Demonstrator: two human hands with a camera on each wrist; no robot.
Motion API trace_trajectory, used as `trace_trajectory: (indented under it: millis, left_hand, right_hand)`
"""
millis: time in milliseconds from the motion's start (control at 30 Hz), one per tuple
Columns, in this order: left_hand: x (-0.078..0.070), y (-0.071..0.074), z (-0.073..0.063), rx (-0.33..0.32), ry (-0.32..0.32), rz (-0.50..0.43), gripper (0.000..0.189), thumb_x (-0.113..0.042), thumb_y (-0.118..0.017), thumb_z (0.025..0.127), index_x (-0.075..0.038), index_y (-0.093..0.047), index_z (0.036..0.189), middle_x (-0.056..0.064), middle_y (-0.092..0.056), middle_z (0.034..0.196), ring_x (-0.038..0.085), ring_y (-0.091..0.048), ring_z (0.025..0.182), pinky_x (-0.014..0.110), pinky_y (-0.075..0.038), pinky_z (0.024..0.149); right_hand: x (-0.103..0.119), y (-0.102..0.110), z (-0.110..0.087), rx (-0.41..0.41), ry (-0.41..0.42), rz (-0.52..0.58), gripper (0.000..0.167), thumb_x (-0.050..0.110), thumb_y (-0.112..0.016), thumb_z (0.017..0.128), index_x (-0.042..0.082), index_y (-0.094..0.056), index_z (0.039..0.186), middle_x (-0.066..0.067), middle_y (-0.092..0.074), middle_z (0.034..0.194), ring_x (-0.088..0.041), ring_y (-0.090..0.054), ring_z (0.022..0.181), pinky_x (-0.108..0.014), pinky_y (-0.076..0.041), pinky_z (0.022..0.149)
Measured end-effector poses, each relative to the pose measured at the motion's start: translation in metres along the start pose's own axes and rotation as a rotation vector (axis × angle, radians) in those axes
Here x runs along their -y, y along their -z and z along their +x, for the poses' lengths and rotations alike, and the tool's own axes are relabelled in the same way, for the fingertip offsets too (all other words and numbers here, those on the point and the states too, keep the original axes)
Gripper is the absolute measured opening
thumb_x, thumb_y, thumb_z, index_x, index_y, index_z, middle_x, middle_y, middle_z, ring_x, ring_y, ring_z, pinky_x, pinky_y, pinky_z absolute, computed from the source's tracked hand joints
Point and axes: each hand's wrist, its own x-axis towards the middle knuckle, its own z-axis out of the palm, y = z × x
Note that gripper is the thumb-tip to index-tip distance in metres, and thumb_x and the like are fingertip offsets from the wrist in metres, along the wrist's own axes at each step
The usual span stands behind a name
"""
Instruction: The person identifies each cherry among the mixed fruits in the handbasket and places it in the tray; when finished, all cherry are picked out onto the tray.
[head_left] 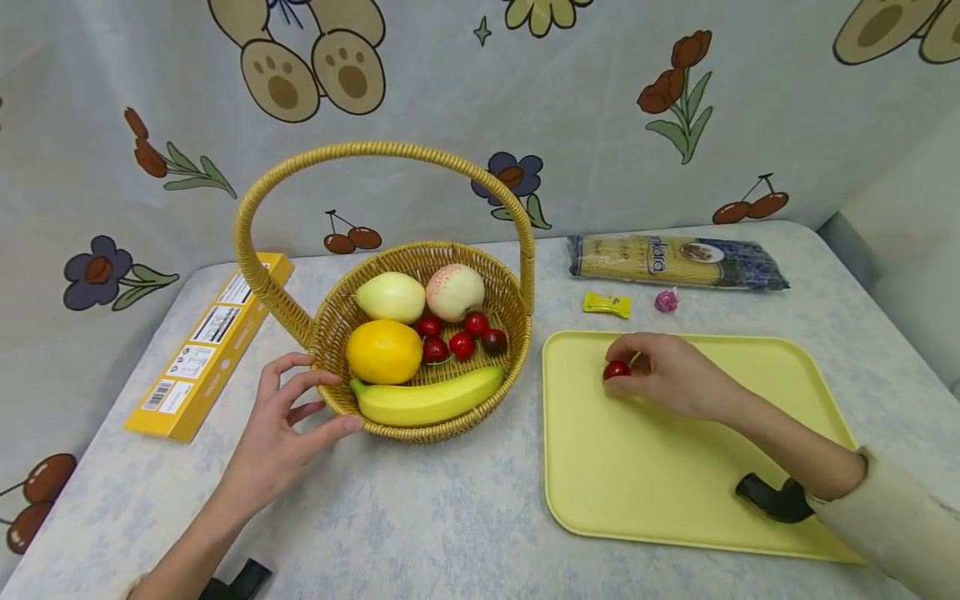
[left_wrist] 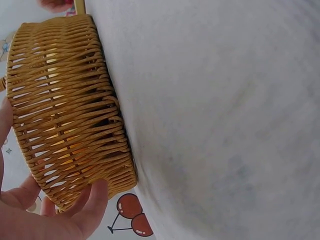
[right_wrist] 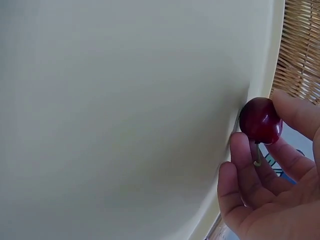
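Observation:
My right hand (head_left: 660, 371) pinches a dark red cherry (right_wrist: 261, 120) between thumb and fingers, over the left part of a pale yellow tray (head_left: 622, 492). A short stem hangs from the cherry in the right wrist view. My left hand (head_left: 281, 433) holds the left side of a round wicker basket (left_wrist: 65, 100) with a tall handle, thumb at the near rim and fingers spread along its side. Inside the basket lie a banana (head_left: 427, 398), a yellow mango-like fruit (head_left: 384, 352), a pale green pear-like fruit (head_left: 390, 297), a peach (head_left: 455, 292) and several cherries (head_left: 462, 345).
Left of the basket lies a long yellow box (head_left: 213, 342) with white labels. Behind the tray are a pack of spaghetti (head_left: 675, 260), a yellow wrapped sweet (head_left: 607, 304) and a pink wrapped sweet (head_left: 666, 301). A patterned cloth (head_left: 450, 83) hangs at the back.

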Motion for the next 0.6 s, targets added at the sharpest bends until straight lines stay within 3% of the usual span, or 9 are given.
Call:
trace_trajectory:
  millis: [333,500,600]
  left_hand:
    - [0.0,0.0,0.001,0.008,0.012,-0.019,0.04,-0.013,-0.081,0.084,0.002,-0.06,0.115,0.007,-0.023,0.139,0.029,-0.039,0.124,0.008,-0.044,0.091]
    - [-0.001,0.001,0.0,0.008,0.022,-0.026,0.042,-0.013,-0.08,0.084,0.002,-0.06,0.117,0.007,-0.022,0.14,0.029,-0.042,0.123,0.009,-0.044,0.092]
    - [-0.001,0.0,0.0,0.009,0.021,-0.027,0.042,-0.012,-0.08,0.084,0.002,-0.059,0.117,0.006,-0.022,0.139,0.028,-0.043,0.122,0.009,-0.044,0.092]
  right_hand:
    - [0.004,0.002,-0.001,-0.044,0.024,-0.057,0.025,0.021,-0.077,0.088,0.006,-0.07,0.106,0.002,-0.066,0.094,-0.015,-0.059,0.083,-0.033,-0.051,0.07]
    - [0.026,0.006,0.002,-0.113,0.118,-0.139,0.017,0.019,-0.076,0.088,0.009,-0.073,0.103,0.003,-0.068,0.095,-0.017,-0.06,0.086,-0.036,-0.049,0.071]
    - [0.044,0.006,0.002,-0.145,0.165,-0.135,0.016,0.017,-0.075,0.089,0.009,-0.073,0.103,0.004,-0.065,0.089,-0.017,-0.055,0.077,-0.033,-0.045,0.064]
